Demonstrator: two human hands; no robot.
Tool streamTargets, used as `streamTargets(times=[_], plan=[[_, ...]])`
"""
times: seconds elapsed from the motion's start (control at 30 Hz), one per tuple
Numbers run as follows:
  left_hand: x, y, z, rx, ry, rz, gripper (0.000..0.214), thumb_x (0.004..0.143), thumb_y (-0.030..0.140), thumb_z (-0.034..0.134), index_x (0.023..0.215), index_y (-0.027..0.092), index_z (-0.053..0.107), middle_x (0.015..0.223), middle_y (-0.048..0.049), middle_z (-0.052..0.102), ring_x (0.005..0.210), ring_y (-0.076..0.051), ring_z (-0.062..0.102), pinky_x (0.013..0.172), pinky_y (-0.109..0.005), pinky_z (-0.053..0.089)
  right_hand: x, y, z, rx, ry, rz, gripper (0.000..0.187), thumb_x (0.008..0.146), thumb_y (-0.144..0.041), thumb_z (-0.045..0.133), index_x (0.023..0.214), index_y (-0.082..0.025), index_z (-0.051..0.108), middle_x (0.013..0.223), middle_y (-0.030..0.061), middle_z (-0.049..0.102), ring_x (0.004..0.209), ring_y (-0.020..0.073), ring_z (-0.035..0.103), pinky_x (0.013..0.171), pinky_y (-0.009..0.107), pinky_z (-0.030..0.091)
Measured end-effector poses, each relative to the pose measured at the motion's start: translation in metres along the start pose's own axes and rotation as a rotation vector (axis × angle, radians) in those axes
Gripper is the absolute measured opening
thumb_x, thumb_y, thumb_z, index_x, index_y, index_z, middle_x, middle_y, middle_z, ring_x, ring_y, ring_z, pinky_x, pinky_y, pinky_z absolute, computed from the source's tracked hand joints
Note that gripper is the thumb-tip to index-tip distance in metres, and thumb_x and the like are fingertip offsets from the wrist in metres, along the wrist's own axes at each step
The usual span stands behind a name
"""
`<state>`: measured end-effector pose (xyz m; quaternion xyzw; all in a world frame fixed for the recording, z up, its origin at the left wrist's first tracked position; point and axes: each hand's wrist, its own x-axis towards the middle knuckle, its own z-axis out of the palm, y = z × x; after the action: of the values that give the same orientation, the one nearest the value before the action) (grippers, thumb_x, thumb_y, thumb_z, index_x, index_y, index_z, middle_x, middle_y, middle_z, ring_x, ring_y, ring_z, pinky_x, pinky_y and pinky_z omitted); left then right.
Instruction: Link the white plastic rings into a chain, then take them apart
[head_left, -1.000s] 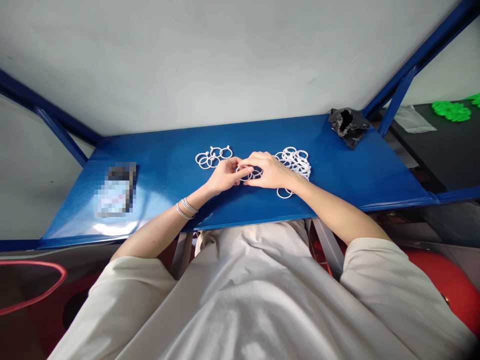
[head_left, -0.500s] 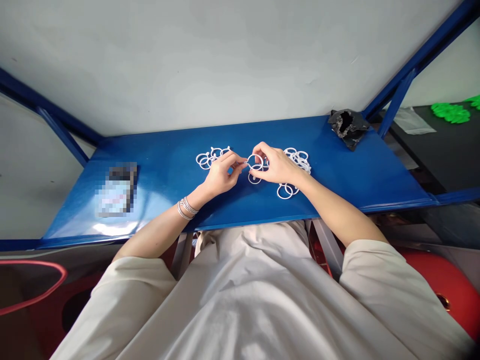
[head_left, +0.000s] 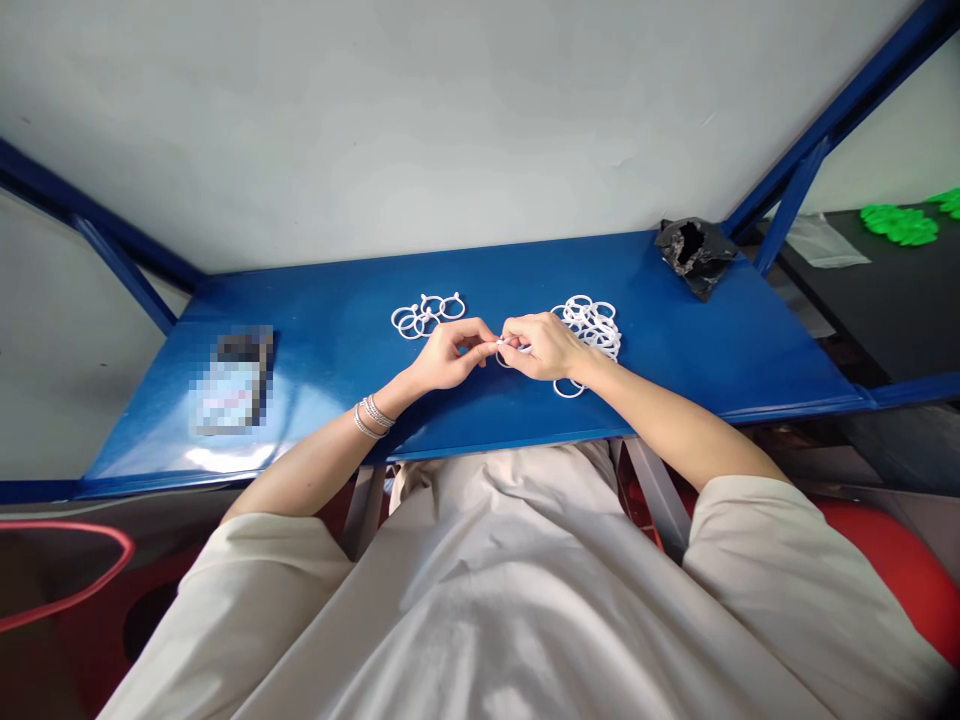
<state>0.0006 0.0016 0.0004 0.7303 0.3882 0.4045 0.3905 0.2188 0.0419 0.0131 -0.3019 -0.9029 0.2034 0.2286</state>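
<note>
My left hand (head_left: 452, 357) is closed in a pinch, thumb and forefinger meeting at a small white bit of a ring (head_left: 500, 342). Opposite it, my right hand (head_left: 544, 347) has its fingers closed on the same white ring, whose body is mostly hidden by the hand. Just beyond the left hand lies a small group of white plastic rings (head_left: 426, 325), each with a little knob. A larger heap of white rings (head_left: 596, 328) overlaps beside and behind the right hand. One ring (head_left: 568, 394) sticks out below the right wrist.
The rings lie on a blue tabletop (head_left: 315, 320) against a grey wall. A blurred-out flat item (head_left: 232, 385) is at the left. A torn black plastic bag (head_left: 696, 258) sits at the back right corner. Blue frame bars slope up at both sides; green items (head_left: 898, 225) lie on a dark surface beyond.
My right hand has turned and lowered over the ring, whose loop stood up in view before and is now mostly covered. Both hands' fingertips have come closer together.
</note>
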Motion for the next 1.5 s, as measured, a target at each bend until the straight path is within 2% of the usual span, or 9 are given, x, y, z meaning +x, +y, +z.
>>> streamTargets(times=[0.3,0.43,0.53,0.63,0.73,1.0,1.1,1.3,1.5], plan=[[0.001,-0.007,-0.002,-0.022,-0.061,-0.059,0.051,0.087,0.066,0.078,0.083,0.015,0.073,0.072,-0.0071,0.072,0.058,-0.014,0.064,0.055,-0.025,0.052,0.0,-0.006,0.009,-0.105,-0.02,0.024,0.03,0.095,-0.043,0.053,0.074,-0.021,0.058,0.071,0.0062,0.064,0.064,0.0199,0.053,0.066,0.032,0.034],[0.005,-0.009,-0.011,0.184,0.112,-0.038,0.04,0.094,0.056,0.071,0.087,0.017,0.073,0.078,-0.0074,0.075,0.061,-0.014,0.063,0.058,-0.027,0.05,0.006,0.003,0.0,0.024,0.001,0.081,0.039,0.1,-0.053,0.057,0.111,-0.018,0.068,0.102,0.011,0.072,0.085,0.0238,0.063,0.075,0.033,0.042],[0.01,-0.011,-0.026,0.488,0.267,0.005,0.025,0.095,0.043,0.069,0.087,0.02,0.073,0.084,-0.0066,0.075,0.069,-0.017,0.063,0.068,-0.032,0.052,0.008,0.016,-0.013,0.051,0.03,0.126,0.053,0.099,-0.055,0.063,0.137,-0.018,0.062,0.117,0.0143,0.069,0.102,0.0288,0.064,0.09,0.039,0.046],[0.015,-0.016,-0.043,0.721,0.348,-0.069,0.013,0.094,0.033,0.068,0.089,0.021,0.071,0.089,-0.007,0.074,0.075,-0.019,0.063,0.076,-0.037,0.051,0.007,0.027,-0.022,0.001,-0.015,0.152,0.039,0.099,-0.049,0.064,0.122,-0.018,0.071,0.113,0.0137,0.069,0.105,0.0304,0.063,0.101,0.047,0.043],[0.017,-0.024,-0.054,0.776,0.385,-0.18,0.012,0.094,0.03,0.069,0.089,0.019,0.068,0.092,-0.0071,0.071,0.078,-0.019,0.061,0.08,-0.039,0.048,0.005,0.028,-0.023,-0.05,-0.125,0.162,0.029,0.096,-0.048,0.069,0.103,-0.02,0.076,0.112,0.0124,0.067,0.103,0.0307,0.062,0.105,0.053,0.04],[0.016,-0.03,-0.055,0.86,0.503,-0.28,0.023,0.094,0.034,0.073,0.105,0.016,0.063,0.098,-0.0089,0.063,0.094,-0.025,0.059,0.088,-0.043,0.046,0.004,0.014,-0.018,-0.094,-0.265,0.179,0.022,0.096,-0.04,0.071,0.095,-0.02,0.08,0.121,0.0149,0.062,0.113,0.0352,0.059,0.11,0.06,0.039],[0.015,-0.023,-0.045,0.832,0.417,-0.164,0.019,0.094,0.033,0.07,0.106,0.018,0.066,0.098,-0.0083,0.064,0.088,-0.023,0.061,0.082,-0.039,0.049,0.005,0.015,-0.017,-0.081,-0.216,0.165,0.02,0.097,-0.035,0.069,0.091,-0.018,0.078,0.118,0.0149,0.062,0.113,0.0348,0.06,0.107,0.059,0.042],[0.005,-0.011,-0.007,0.522,0.052,0.178,0.019,0.094,0.026,0.067,0.11,0.017,0.069,0.091,-0.005,0.065,0.075,-0.017,0.06,0.072,-0.031,0.052,0.006,0.018,-0.011,0.06,-0.011,0.033,0.015,0.095,-0.032,0.069,0.095,-0.018,0.075,0.114,0.0121,0.062,0.109,0.0299,0.063,0.106,0.051,0.046],[0.002,-0.013,0.003,0.453,0.104,0.306,0.014,0.097,0.029,0.072,0.104,0.017,0.072,0.091,-0.0058,0.064,0.075,-0.015,0.061,0.067,-0.028,0.052,0.005,0.018,-0.005,0.122,0.026,0.011,0.016,0.095,-0.031,0.066,0.101,-0.018,0.074,0.111,0.0111,0.065,0.098,0.0257,0.067,0.093,0.042,0.054]])
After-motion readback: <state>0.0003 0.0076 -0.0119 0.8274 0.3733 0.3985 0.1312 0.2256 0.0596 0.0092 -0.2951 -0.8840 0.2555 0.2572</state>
